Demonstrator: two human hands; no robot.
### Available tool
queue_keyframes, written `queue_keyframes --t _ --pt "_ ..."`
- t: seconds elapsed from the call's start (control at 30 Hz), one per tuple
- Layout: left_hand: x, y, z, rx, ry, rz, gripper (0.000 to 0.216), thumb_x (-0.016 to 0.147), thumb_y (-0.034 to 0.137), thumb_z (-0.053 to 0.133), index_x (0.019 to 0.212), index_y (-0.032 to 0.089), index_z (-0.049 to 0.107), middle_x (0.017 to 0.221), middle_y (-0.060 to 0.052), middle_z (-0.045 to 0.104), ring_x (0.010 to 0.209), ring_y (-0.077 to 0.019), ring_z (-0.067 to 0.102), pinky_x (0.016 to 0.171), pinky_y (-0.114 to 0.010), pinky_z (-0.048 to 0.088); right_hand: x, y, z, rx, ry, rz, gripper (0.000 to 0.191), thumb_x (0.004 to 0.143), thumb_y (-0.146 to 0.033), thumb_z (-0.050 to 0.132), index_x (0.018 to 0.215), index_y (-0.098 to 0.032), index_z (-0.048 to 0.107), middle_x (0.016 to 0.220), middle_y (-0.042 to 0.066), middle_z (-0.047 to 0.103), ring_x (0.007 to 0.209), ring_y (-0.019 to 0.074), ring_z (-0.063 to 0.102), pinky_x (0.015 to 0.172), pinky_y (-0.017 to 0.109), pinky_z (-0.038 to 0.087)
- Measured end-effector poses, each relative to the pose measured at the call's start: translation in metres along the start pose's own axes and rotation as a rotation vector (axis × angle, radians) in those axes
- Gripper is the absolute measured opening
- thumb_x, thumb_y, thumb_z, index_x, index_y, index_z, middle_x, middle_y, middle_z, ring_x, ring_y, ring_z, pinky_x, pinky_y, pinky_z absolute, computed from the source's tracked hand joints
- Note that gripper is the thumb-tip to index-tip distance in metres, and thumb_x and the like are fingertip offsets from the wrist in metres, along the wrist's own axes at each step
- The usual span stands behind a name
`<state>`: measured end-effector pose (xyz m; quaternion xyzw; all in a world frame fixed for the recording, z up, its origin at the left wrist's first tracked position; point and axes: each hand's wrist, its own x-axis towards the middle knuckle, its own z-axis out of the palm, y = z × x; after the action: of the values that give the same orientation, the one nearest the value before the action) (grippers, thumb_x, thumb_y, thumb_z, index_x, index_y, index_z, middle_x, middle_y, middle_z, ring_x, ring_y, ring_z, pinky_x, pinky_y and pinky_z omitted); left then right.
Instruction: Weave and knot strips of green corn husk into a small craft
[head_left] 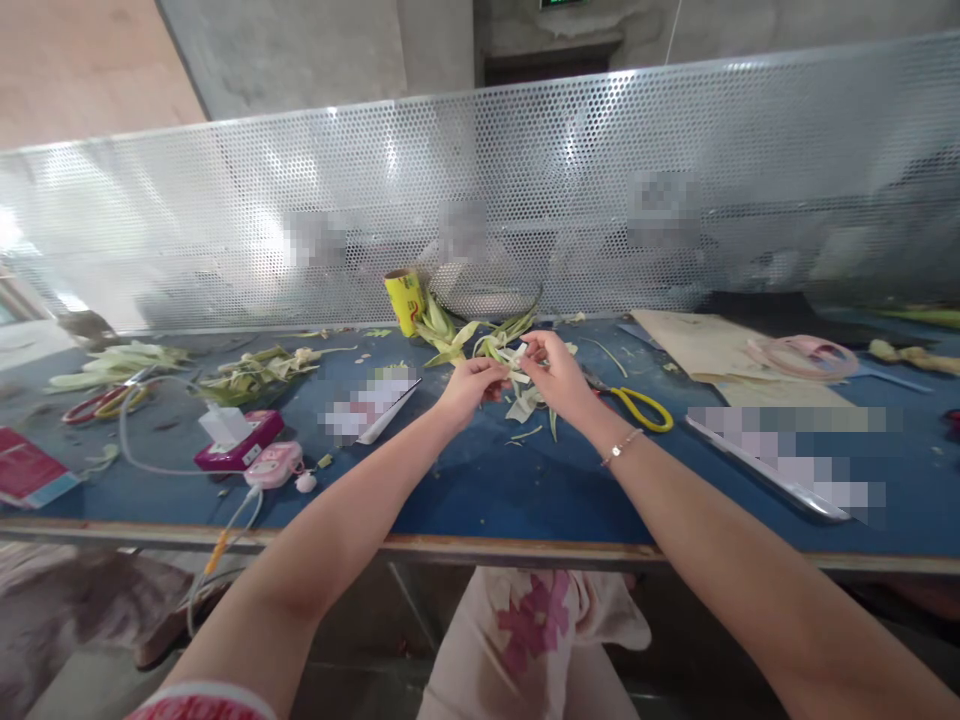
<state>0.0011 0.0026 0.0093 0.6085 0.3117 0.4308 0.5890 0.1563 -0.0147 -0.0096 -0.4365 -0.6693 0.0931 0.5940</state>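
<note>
Over the middle of the blue tabletop, my left hand (474, 386) is closed in a pinch on pale corn husk strips (513, 360). My right hand (553, 368) pinches the same strips from the other side, close to the left fingertips. Loose husk scraps (525, 404) lie just under both hands. Behind them, longer green-yellow husks (444, 338) lean by a yellow cardboard tube (405, 302). Scissors with yellow handles (646, 408) rest beside my right wrist, their blades partly hidden by it.
A metal mesh panel (330, 220) closes off the table's back. To the left are a purple power strip (255, 438), a pink case (274, 466), red-handled scissors (84, 408) and husk piles (259, 376). Phones (390, 412) lie on both sides; brown paper (690, 345) and pink tape (806, 357) sit right.
</note>
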Motion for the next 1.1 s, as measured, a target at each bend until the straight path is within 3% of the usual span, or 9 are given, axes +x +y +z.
queue_keyframes --t 0.17,0.37,0.6,0.73,0.9,1.0,1.1 --pt "0.000 -0.003 0.000 0.050 -0.044 0.051 0.017 0.068 0.027 0.067 0.064 0.012 0.058 0.057 0.001 0.060 0.044 -0.0042 0.047 0.047 -0.021 0.039 0.000 -0.003 0.000 -0.008 -0.068 0.042 0.028 0.084 -0.044 0.052 0.099 -0.021 0.055 0.090 0.005 0.055 0.077 0.0176 0.054 0.075 0.036 0.045" --pt "-0.004 0.000 0.002 0.127 -0.063 0.099 0.023 0.068 0.032 0.070 0.068 0.012 0.059 0.056 0.003 0.059 0.043 -0.0033 0.046 0.046 -0.019 0.039 -0.002 -0.014 -0.004 -0.044 -0.159 0.146 0.022 0.084 -0.043 0.049 0.083 -0.022 0.054 0.063 -0.002 0.051 0.058 0.0145 0.046 0.059 0.029 0.036" --pt "-0.004 0.001 0.005 0.180 0.043 0.073 0.028 0.084 0.034 0.055 0.064 0.014 0.052 0.054 0.001 0.058 0.040 -0.0041 0.045 0.045 -0.020 0.038 -0.003 -0.019 -0.003 -0.039 -0.174 0.174 0.018 0.081 -0.040 0.052 0.078 -0.022 0.054 0.059 -0.002 0.051 0.054 0.0141 0.044 0.055 0.029 0.033" --pt "-0.005 0.003 0.006 0.320 0.117 0.148 0.031 0.085 0.030 0.054 0.059 0.014 0.050 0.048 0.004 0.052 0.039 -0.0039 0.043 0.044 -0.019 0.035 -0.002 -0.014 0.000 0.107 -0.141 0.378 0.024 0.080 -0.044 0.055 0.071 -0.021 0.057 0.064 0.001 0.058 0.057 0.0149 0.050 0.057 0.029 0.038" --pt "-0.007 0.004 0.004 0.442 0.121 0.263 0.034 0.084 0.034 0.054 0.056 0.015 0.048 0.043 0.005 0.046 0.039 -0.0049 0.041 0.045 -0.020 0.033 -0.001 -0.020 0.001 0.519 -0.152 0.742 0.031 0.080 -0.048 0.057 0.069 -0.019 0.060 0.073 0.004 0.064 0.061 0.0130 0.052 0.058 0.027 0.040" --pt "-0.007 0.003 0.004 0.455 0.070 0.272 0.035 0.085 0.039 0.052 0.059 0.016 0.050 0.043 0.005 0.046 0.039 -0.0054 0.041 0.045 -0.021 0.032 -0.001 -0.024 -0.001 0.691 -0.129 0.801 0.029 0.079 -0.047 0.059 0.071 -0.019 0.060 0.072 0.002 0.063 0.059 0.0111 0.050 0.055 0.024 0.038" --pt "-0.008 0.003 0.004 0.475 0.027 0.266 0.035 0.086 0.040 0.050 0.060 0.015 0.052 0.042 0.005 0.046 0.039 -0.0053 0.040 0.045 -0.021 0.032 0.000 -0.022 -0.003 0.671 -0.056 0.785 0.030 0.077 -0.048 0.060 0.072 -0.019 0.061 0.073 0.002 0.061 0.058 0.0100 0.047 0.053 0.024 0.036"
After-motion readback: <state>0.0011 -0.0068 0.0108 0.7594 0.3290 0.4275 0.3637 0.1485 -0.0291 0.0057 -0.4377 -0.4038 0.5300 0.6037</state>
